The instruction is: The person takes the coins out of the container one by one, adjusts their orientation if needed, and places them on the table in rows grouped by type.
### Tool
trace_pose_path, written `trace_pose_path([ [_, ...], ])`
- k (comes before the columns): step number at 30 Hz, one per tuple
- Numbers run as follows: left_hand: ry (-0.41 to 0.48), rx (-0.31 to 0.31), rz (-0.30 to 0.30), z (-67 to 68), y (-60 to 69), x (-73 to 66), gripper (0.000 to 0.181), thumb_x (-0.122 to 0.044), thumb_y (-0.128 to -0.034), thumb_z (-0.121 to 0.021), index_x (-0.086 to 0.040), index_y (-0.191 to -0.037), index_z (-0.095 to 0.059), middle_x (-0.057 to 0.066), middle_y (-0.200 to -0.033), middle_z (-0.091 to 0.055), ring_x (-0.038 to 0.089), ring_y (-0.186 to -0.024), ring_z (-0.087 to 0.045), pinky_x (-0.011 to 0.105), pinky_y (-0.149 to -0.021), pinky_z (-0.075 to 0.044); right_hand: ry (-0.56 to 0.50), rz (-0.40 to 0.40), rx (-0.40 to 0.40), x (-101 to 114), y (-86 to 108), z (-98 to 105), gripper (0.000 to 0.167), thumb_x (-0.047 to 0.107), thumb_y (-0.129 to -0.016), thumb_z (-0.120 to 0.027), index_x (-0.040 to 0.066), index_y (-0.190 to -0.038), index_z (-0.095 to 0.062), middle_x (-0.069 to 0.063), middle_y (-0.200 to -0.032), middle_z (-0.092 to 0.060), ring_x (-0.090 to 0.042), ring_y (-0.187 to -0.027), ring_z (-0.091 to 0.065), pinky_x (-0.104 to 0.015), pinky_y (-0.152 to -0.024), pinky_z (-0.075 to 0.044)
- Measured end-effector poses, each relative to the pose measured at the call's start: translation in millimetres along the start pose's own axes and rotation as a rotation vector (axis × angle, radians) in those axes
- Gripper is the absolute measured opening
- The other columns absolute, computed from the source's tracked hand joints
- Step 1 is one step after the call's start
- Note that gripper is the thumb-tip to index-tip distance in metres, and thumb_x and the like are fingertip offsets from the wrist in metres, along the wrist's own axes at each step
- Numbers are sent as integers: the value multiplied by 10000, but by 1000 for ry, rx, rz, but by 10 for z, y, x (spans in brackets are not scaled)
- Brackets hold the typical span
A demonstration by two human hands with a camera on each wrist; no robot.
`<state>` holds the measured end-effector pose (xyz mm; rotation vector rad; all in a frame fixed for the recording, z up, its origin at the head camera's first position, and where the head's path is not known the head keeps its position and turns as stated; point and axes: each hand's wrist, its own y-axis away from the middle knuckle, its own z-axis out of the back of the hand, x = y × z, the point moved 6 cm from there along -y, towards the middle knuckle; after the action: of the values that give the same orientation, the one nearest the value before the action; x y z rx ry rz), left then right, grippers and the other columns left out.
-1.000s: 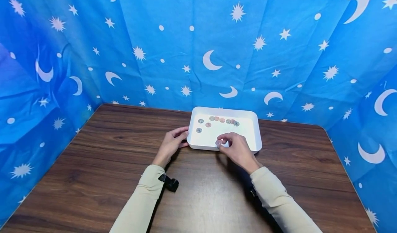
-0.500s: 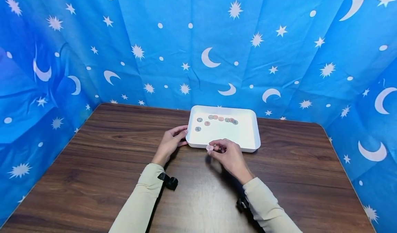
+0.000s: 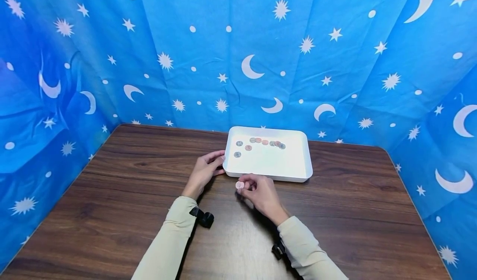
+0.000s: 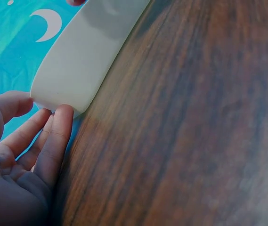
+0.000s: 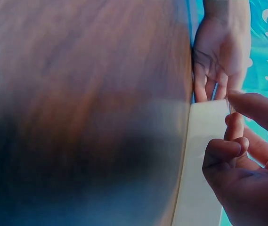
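Observation:
In the head view a white tray (image 3: 268, 175) lies on the table, with several silver and copper-coloured coins (image 3: 265, 142) inside. My left hand (image 3: 201, 173) touches the tray's left end. In the left wrist view, the thumb of my left hand (image 4: 23, 155) meets the rim while its nearly straight fingers rest against the outer wall. My right hand (image 3: 262, 193) pinches a coin (image 3: 239, 185) between thumb and index finger, in front of the tray's near wall and above the table. The right wrist view shows my right hand (image 5: 251, 165) with its other fingers curled; the coin shows edge-on there.
The brown wooden table (image 3: 130, 213) extends around the tray on both sides and in front. A blue cloth (image 3: 208, 48) with white moons and stars hangs behind and along both sides. Black wrist cameras are strapped to both sleeves.
My right hand has moved left and toward me with the pinched coin, from over the tray to in front of its near wall. My left hand stays at the tray's left end.

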<state>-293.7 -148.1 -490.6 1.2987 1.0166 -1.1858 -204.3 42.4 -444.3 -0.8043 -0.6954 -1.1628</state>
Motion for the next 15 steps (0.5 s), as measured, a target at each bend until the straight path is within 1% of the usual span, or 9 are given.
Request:
trace_pose_path([
  [4, -1, -2, 3, -5, 8, 10, 379, -178, -1083, -614, -26, -1429, -639, 218, -1391, -626, 160, -1075, -669, 218, -825, -631, 17, 21, 17, 7, 6, -86, 146, 3, -857, -802, 39, -994, -766, 74, -699, -607, -13, -612, -471, -180, -582, -420],
  [9, 1, 7, 1, -9, 7, 7, 386, -183, -1085, -612, -25, -1437, -631, 215, -1406, -617, 170, -1097, -664, 229, -848, -631, 42, 20, 35, 16, -21, -166, 90, 43, -892, -774, 57, -981, -771, 70, -696, -645, -8, -647, -527, -195, -674, -488],
  [11, 4, 11, -3, -8, 3, 5, 389, -185, -1086, -611, -23, -1439, -628, 215, -1410, -615, 170, -1101, -662, 230, -852, -631, 57, 2, 43, 14, -43, -193, 98, 60, -895, -778, 68, -993, -778, 73, -699, -657, -17, -672, -550, -209, -717, -505],
  [15, 6, 12, -5, -3, 0, 2, 391, -185, -1084, -613, -22, -1439, -628, 214, -1408, -617, 155, -1085, -663, 227, -845, -630, 81, -46, 56, 2, -75, -241, 121, 96, -897, -789, 90, -1017, -789, 81, -707, -672, -31, -694, -568, -233, -743, -513],
])
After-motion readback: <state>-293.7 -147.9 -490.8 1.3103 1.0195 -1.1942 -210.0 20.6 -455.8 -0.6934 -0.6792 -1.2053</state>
